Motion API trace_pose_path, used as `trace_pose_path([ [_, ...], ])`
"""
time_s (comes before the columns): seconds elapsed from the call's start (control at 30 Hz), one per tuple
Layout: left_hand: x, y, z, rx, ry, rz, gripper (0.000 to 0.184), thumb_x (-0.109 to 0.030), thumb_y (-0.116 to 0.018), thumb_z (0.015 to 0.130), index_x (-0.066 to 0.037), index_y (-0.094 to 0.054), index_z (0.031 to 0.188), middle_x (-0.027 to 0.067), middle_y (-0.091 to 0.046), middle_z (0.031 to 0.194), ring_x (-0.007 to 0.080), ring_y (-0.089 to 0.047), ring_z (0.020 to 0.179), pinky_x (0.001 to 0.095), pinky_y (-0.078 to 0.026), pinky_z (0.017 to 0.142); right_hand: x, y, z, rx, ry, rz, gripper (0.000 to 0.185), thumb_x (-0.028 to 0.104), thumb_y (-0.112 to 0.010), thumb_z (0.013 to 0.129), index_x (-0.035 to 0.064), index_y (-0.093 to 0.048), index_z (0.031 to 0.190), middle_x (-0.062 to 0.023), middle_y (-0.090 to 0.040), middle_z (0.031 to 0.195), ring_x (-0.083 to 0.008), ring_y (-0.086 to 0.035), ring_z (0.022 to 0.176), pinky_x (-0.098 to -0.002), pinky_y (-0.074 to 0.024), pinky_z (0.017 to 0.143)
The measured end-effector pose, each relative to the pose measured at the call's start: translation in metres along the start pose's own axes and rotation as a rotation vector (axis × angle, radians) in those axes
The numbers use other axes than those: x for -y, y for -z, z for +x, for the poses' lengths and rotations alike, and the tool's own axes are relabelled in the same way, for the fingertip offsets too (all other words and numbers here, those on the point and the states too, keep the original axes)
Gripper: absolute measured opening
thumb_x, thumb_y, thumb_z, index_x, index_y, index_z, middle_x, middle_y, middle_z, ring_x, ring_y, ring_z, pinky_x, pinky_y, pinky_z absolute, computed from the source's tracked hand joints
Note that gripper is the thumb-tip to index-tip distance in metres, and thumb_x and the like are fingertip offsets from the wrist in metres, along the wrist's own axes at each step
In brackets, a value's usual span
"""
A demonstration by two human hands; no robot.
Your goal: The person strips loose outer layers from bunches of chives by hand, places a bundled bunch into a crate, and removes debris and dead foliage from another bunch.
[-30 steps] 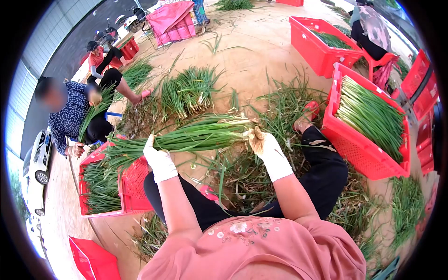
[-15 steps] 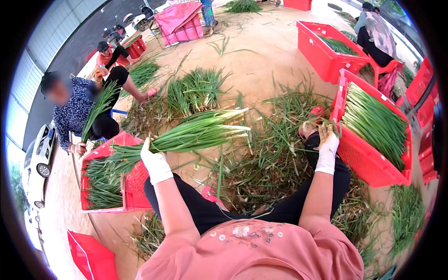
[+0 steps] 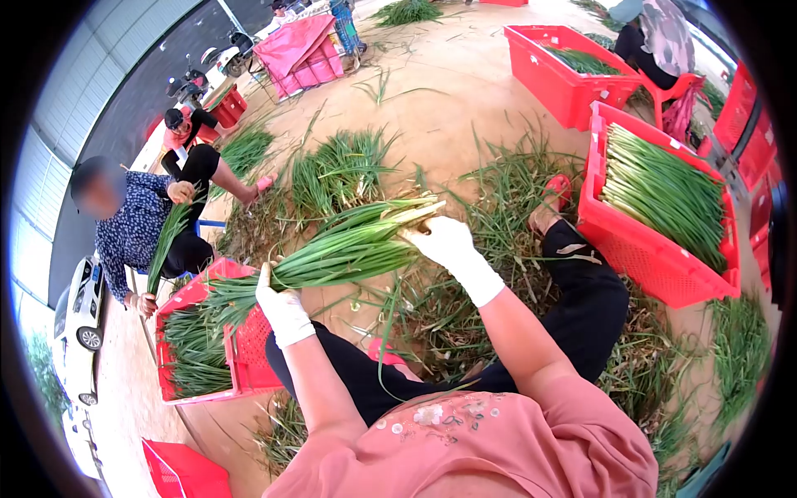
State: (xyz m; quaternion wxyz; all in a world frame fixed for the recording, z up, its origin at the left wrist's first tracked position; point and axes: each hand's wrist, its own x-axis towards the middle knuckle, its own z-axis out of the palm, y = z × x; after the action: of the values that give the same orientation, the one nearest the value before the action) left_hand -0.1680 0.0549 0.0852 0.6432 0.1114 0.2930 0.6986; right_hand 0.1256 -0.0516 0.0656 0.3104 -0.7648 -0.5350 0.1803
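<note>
Green onions (image 3: 349, 253) are being held as one slanted bundle above the littered floor (image 3: 448, 91), between the two hands. The leafy portion is being gripped by the left hand (image 3: 281, 305), which is being kept closed in its white glove, the thumb being pointed upward. The pale stalk ends are being contacted from the right by the right hand (image 3: 447, 249), also white-gloved; its fingers are being held partly curled, with a small gap being shown beside the thumb, and the firmness of the hold cannot be told. The leaf tips are being extended over the left red crate (image 3: 256, 353), in which loose green leaves (image 3: 198, 349) are being contained. Pale-ended stalks (image 3: 664, 195) are being held in rows by the right red crate (image 3: 656, 257). A leafy pile (image 3: 342, 173) is being supported by the floor beyond the bundle, and loose trimmings (image 3: 465, 328) are being spread below the hands. At the left, another bunch (image 3: 168, 245) is being held by a person in a patterned shirt (image 3: 137, 212)
</note>
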Motion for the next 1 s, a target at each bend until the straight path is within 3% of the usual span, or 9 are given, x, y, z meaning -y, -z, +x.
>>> trace_pose_path([
  [0.13, 0.003, 0.008, 0.001, -0.05, 0.023, 0.029, 0.005, -0.008, -0.059, 0.08, -0.003, -0.058, 0.08, 0.0088, -0.061, 0.079, 0.0238, -0.061, 0.079, 0.041, -0.05, 0.076, -0.021, -0.038, 0.003, -0.061, 0.11, 0.342, 0.034, 0.035, -0.056, 0.082, 0.0022, -0.065, 0.088, -0.0187, -0.063, 0.08, -0.0307, -0.061, 0.076, -0.0371, -0.0465, 0.07],
  [0.27, 0.002, 0.022, 0.013, -0.09, 0.114, -0.025, 0.006, -0.009, -0.058, 0.082, -0.004, -0.059, 0.084, 0.0111, -0.063, 0.086, 0.0258, -0.061, 0.081, 0.0476, -0.049, 0.078, -0.058, -0.043, -0.007, -0.308, -0.157, 1.005, 0.024, 0.024, -0.054, 0.083, 0.0016, -0.063, 0.086, -0.0061, -0.065, 0.076, -0.0172, -0.057, 0.061, -0.0286, -0.0448, 0.06],
  [0.33, 0.006, 0.019, 0.007, -0.118, 0.101, 0.009, 0.006, -0.009, -0.058, 0.081, -0.004, -0.059, 0.084, 0.0101, -0.063, 0.085, 0.0256, -0.061, 0.08, 0.0468, -0.049, 0.077, -0.082, -0.017, -0.012, -0.395, -0.399, 1.315, 0.017, 0.02, -0.053, 0.084, 0.0055, -0.06, 0.078, 0.0017, -0.057, 0.064, -0.0066, -0.043, 0.047, -0.0219, -0.0371, 0.05],
  [0.47, 0.004, 0.021, 0.007, -0.136, 0.084, -0.006, 0.005, -0.008, -0.059, 0.079, -0.003, -0.059, 0.08, 0.0084, -0.062, 0.078, 0.0245, -0.061, 0.077, 0.0405, -0.051, 0.074, -0.213, 0.018, -0.006, -0.697, -0.412, 1.982, 0.014, 0.021, -0.053, 0.085, 0.0131, -0.056, 0.074, 0.0095, -0.042, 0.053, -0.0045, -0.033, 0.04, -0.0205, -0.0315, 0.043],
  [0.53, 0.0, 0.025, 0.016, -0.129, 0.058, -0.01, 0.005, -0.008, -0.059, 0.08, -0.003, -0.059, 0.081, 0.008, -0.062, 0.078, 0.0245, -0.061, 0.079, 0.0384, -0.052, 0.074, -0.229, 0.042, -0.02, -0.841, -0.26, 1.981, 0.013, 0.022, -0.053, 0.087, 0.0145, -0.057, 0.077, 0.0121, -0.044, 0.053, -0.0042, -0.036, 0.041, -0.02, -0.0356, 0.047],
  [0.6, -0.001, 0.023, 0.011, -0.07, 0.045, -0.016, 0.006, -0.007, -0.057, 0.08, -0.001, -0.058, 0.082, 0.0086, -0.062, 0.079, 0.0246, -0.061, 0.08, 0.0376, -0.052, 0.075, -0.195, 0.056, -0.029, -0.822, -0.324, 1.579, 0.018, 0.025, -0.058, 0.085, 0.0115, -0.059, 0.098, 0.0037, -0.06, 0.086, -0.0066, -0.054, 0.072, -0.023, -0.045, 0.07],
  [0.73, 0.0, 0.004, -0.008, 0.121, -0.021, 0.075, 0.01, -0.008, -0.053, 0.083, 0.001, -0.056, 0.082, 0.0116, -0.06, 0.082, 0.0239, -0.059, 0.082, 0.042, -0.049, 0.084, -0.131, 0.04, -0.022, 0.083, -0.223, 1.445, 0.05, 0.032, -0.065, 0.08, 0.0056, -0.049, 0.12, -0.0095, -0.054, 0.117, -0.0211, -0.049, 0.11, -0.0367, -0.035, 0.094],
  [0.9, 0.004, -0.001, -0.011, 0.484, 0.002, 0.188, 0.016, -0.016, -0.053, 0.084, 0.0, -0.055, 0.082, 0.0115, -0.058, 0.088, 0.0228, -0.056, 0.086, 0.0447, -0.041, 0.092, -0.054, 0.021, -0.018, 0.195, -0.091, 1.139, 0.08, 0.038, -0.073, 0.072, -0.0064, -0.036, 0.128, -0.0147, -0.055, 0.115, -0.0205, -0.05, 0.108, -0.0322, -0.0367, 0.093],
  [1.0, 0.009, -0.015, -0.03, 0.546, -0.016, 0.212, 0.013, -0.008, -0.053, 0.08, 0.0, -0.055, 0.09, 0.0072, -0.056, 0.082, 0.0226, -0.054, 0.088, 0.054, -0.038, 0.094, -0.041, 0.002, -0.019, 0.096, -0.119, 1.112, 0.053, 0.022, -0.067, 0.08, -0.0046, -0.046, 0.121, -0.0098, -0.061, 0.099, -0.0152, -0.057, 0.088, -0.0238, -0.0461, 0.075],
])
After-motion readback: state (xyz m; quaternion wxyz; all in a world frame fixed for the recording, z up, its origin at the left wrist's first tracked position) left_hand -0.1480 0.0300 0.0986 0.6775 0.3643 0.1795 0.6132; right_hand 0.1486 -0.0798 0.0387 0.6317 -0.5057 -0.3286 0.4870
